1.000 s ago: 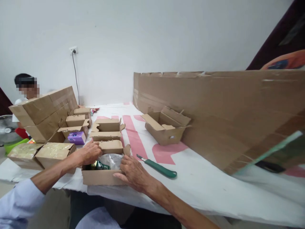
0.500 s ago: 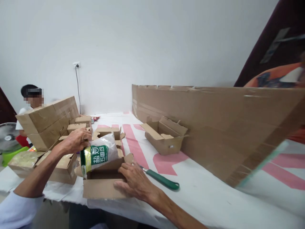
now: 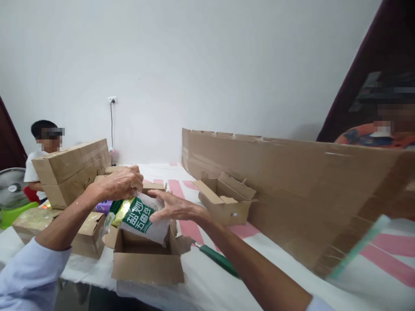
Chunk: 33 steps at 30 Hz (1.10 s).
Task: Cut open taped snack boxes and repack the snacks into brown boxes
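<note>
A white, green and yellow snack bag [image 3: 138, 220] with large printed characters is held tilted over an open cardboard box [image 3: 147, 268]. My left hand [image 3: 121, 181] is closed on the bag's upper edge, its fingertips partly hidden. My right hand [image 3: 171, 205] grips the bag's right end, with the thumb across the front and the fingers behind. Beneath the bag, the part of the box's inside that shows is dark. Just right of the box lies a green-handled knife [image 3: 218, 260], its far end behind my right forearm.
More cardboard boxes [image 3: 90, 231] stand at the left, with a stack of taped cartons [image 3: 69, 172] behind. Another open box [image 3: 227, 205] is beside the long cardboard panel [image 3: 292, 190]. One person [image 3: 34, 172] is at far left, another [image 3: 363, 136] behind the panel.
My right hand has left the box's edge and taken hold of the bag's right end. The bag and my left hand have shifted right; a purple packet now shows behind the bag.
</note>
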Each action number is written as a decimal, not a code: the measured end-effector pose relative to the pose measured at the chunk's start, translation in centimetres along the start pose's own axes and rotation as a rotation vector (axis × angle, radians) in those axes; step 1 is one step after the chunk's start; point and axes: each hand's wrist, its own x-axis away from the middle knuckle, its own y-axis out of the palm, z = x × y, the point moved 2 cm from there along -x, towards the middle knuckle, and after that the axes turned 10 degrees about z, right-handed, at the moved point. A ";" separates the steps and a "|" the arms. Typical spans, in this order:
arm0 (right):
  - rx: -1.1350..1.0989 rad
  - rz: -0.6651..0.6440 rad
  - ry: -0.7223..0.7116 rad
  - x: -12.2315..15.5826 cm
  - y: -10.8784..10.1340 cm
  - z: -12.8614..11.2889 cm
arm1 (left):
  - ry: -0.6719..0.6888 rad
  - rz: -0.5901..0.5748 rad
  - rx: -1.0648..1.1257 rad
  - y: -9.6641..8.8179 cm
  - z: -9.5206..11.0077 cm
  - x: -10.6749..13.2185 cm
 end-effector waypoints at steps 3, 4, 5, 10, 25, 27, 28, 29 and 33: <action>-0.291 -0.049 0.148 -0.4 1.7 1.7 | 0.010 -0.038 0.043 -0.3 -0.1 -0.5; -0.394 -0.017 0.173 -0.3 2.4 2.4 | -0.032 0.044 0.059 -0.6 -0.4 -0.3; -0.494 0.037 0.181 -0.1 3.0 3.0 | -0.100 0.177 0.078 -0.9 -0.8 0.1; -0.833 0.349 0.153 0.9 5.5 4.7 | -0.659 0.793 0.368 0.8 -2.6 5.0; -0.914 0.313 0.092 -0.1 7.6 5.7 | -0.887 0.939 1.216 11.7 -2.4 4.0; -0.981 0.338 0.120 -0.1 7.7 6.1 | -0.840 0.747 1.297 12.3 -1.9 5.0; -1.016 0.342 0.134 -0.1 7.7 6.2 | -0.815 0.616 1.340 12.8 -1.6 5.5; -1.045 0.342 0.145 -0.1 7.6 6.3 | -0.795 0.499 1.373 13.2 -1.3 6.1; -1.062 0.299 0.129 -0.5 7.5 5.9 | -0.805 0.432 1.402 14.7 -0.7 7.1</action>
